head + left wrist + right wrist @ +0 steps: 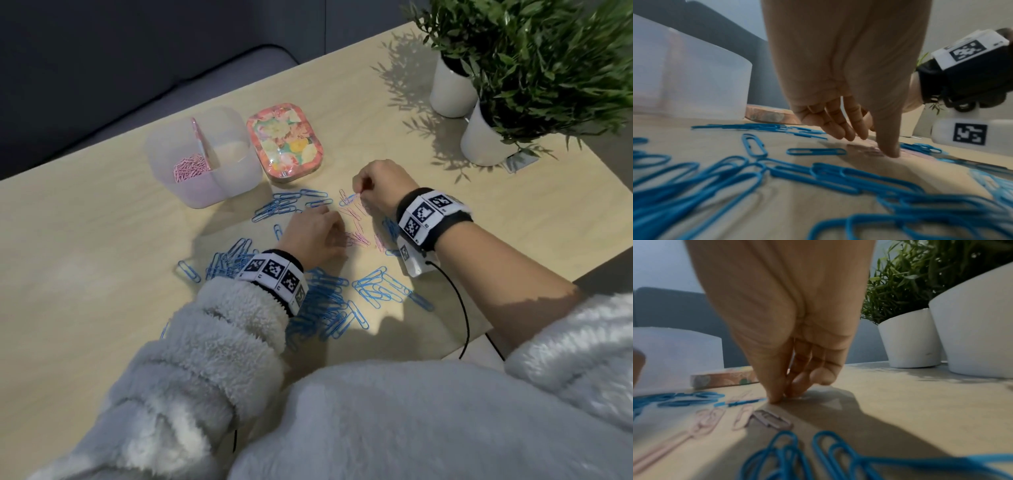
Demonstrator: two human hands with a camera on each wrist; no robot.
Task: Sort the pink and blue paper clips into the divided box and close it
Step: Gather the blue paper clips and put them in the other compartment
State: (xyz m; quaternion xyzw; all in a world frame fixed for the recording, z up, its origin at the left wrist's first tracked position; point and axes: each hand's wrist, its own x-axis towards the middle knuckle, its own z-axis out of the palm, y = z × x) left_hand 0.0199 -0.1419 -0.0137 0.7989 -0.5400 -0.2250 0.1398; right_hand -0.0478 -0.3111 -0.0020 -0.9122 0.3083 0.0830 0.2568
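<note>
A translucent divided box (222, 188) stands open at the back left, with pink clips (190, 168) in its left compartment. Its floral lid (284, 144) lies just to the right of it. Blue clips (322, 301) are strewn over the table, and loose pink clips (358, 226) lie between my hands. My right hand (358, 192) pinches a paper clip (351, 198) against the table with thumb and fingertips (774, 398); I cannot tell that clip's colour. My left hand (337, 236) hovers over the pink clips with loosely bent fingers, its thumb tip (893, 154) touching them.
Two white pots (452, 85) (483, 137) with green plants stand at the back right. A black cable (462, 308) runs from my right wrist over the table's near right edge. A dark sofa sits beyond the far edge.
</note>
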